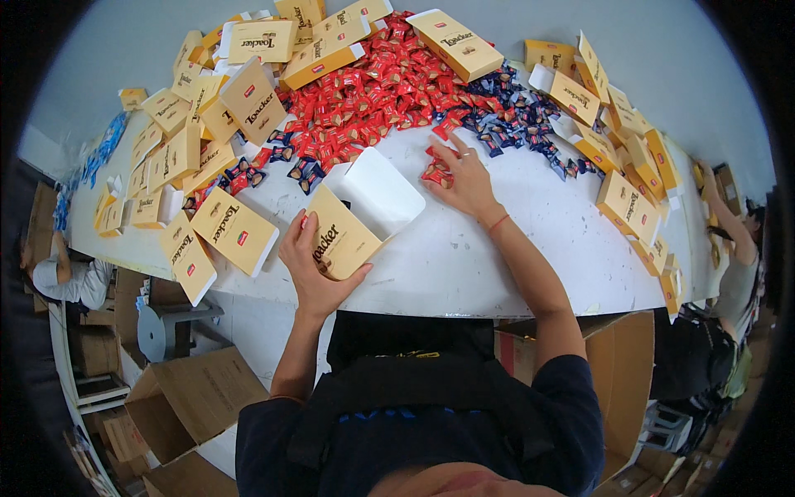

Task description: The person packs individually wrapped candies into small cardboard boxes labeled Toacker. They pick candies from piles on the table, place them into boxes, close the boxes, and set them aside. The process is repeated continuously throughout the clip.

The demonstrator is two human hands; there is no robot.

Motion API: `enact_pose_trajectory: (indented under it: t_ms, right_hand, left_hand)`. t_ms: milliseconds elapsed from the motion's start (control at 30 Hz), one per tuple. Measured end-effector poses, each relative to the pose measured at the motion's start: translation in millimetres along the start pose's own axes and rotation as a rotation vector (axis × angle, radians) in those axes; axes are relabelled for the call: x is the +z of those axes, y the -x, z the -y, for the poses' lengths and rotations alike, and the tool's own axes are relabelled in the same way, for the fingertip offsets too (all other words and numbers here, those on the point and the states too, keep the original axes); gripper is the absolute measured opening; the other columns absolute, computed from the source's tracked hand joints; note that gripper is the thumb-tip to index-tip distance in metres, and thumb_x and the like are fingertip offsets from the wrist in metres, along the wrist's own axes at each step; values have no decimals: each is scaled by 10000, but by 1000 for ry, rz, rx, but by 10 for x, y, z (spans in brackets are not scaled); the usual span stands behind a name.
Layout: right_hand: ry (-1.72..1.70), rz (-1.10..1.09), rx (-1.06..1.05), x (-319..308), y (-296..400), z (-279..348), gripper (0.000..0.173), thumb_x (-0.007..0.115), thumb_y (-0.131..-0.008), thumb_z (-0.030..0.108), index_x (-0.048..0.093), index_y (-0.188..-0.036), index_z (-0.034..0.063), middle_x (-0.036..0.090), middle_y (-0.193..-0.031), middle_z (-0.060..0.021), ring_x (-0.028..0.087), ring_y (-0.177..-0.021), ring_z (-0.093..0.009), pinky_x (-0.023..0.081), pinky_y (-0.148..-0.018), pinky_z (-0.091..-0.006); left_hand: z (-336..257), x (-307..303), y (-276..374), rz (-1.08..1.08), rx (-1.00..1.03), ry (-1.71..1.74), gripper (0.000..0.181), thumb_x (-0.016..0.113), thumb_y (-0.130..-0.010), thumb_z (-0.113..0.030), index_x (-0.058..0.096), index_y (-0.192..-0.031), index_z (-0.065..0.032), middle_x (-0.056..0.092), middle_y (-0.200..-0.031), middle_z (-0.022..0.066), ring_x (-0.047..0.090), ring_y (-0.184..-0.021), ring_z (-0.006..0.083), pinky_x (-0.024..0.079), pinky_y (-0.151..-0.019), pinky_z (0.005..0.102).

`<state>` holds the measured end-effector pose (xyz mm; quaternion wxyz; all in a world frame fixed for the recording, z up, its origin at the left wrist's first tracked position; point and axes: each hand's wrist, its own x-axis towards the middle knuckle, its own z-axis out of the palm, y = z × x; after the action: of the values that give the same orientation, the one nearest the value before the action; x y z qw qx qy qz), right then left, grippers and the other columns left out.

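Observation:
My left hand (317, 267) grips a yellow Loacker carton (348, 233) by its near left corner. The carton lies tilted on the table with its white-lined flap raised and its open end facing right and away from me. A dark piece shows just inside; the rest of the inside is hidden. To the right of the carton, my right hand (466, 177) curls over a few red-wrapped wafers (438, 173), held between thumb and fingers at the tabletop. Beyond it spreads a large heap of red-wrapped wafers (372, 93), with dark blue-wrapped wafers (509, 115) on its right side.
Many yellow cartons (174, 158) crowd the table's left, and more cartons (630, 208) line its right. A carton (456, 45) rests on the heap. Below the white table (484, 267) are cardboard boxes (199, 397) and a grey stool (161, 332). People (736, 267) work at both sides.

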<state>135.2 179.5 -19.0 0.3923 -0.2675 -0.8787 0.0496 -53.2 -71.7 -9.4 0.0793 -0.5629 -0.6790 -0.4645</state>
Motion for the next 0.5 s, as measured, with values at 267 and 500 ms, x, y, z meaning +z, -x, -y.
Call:
enact_pose_trajectory:
  t_ms: [267, 500]
  right_hand:
    - [-73, 95, 279, 226, -78, -310, 253, 729, -766, 253, 637, -938, 93, 626, -984, -142, 631, -838, -294, 522, -756, -367]
    - [-854, -217, 385, -380, -329, 581, 322, 758, -800, 149, 632, -1065, 16, 591, -1021, -127, 575, -951, -197, 473, -844, -316]
  left_hand:
    - [-31, -33, -84, 52, -19, -95, 1004, 879, -574, -377, 406, -1409, -85, 380, -1397, 187, 364, -1258, 343, 255, -1037, 486]
    - [-322, 137, -175, 166, 11, -213, 942, 862, -563, -374, 464, -1376, -112, 413, -1368, 175, 381, -1231, 346, 247, -1023, 482]
